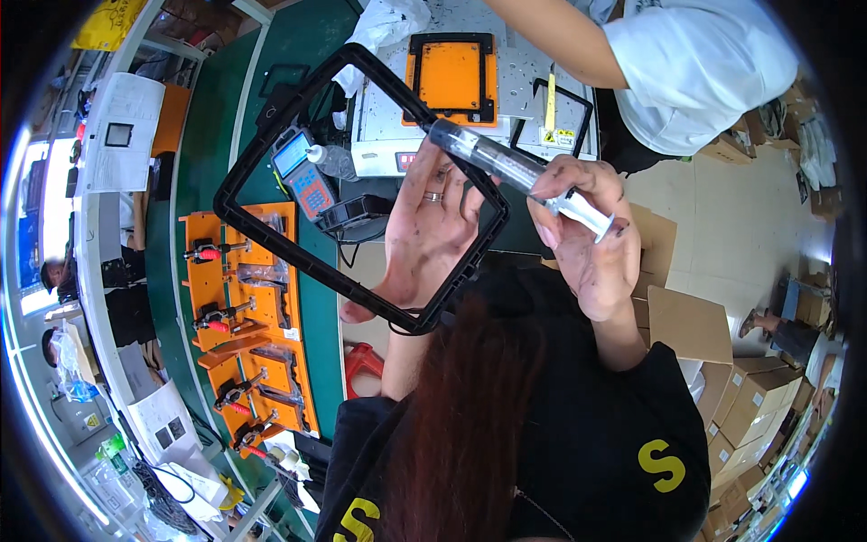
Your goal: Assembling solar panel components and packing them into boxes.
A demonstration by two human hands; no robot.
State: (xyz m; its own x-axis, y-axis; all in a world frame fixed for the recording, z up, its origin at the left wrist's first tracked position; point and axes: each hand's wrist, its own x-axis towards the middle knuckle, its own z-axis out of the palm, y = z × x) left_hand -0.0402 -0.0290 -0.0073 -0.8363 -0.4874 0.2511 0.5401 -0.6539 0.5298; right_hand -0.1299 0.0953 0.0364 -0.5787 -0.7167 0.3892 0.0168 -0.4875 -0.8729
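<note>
A black rectangular plastic frame (312,262) is held up and tilted in my left hand (420,239). The palm and ringed fingers show through its opening, and the thumb lies by its lower corner. In my right hand (591,230) is a clear syringe (497,163) with a white plunger (585,217); the fingers are curled around its plunger end. Its far end overlaps the frame's right side, and I cannot tell whether they touch. Dark smudges mark both hands.
An orange plate with a black frame (452,79) lies on a white machine (384,135). Left are a handheld meter (305,176), a small bottle (334,163) and orange clamp fixtures (248,325). Another person's white sleeve (686,72) reaches in at upper right. Cardboard boxes (750,397) stand right.
</note>
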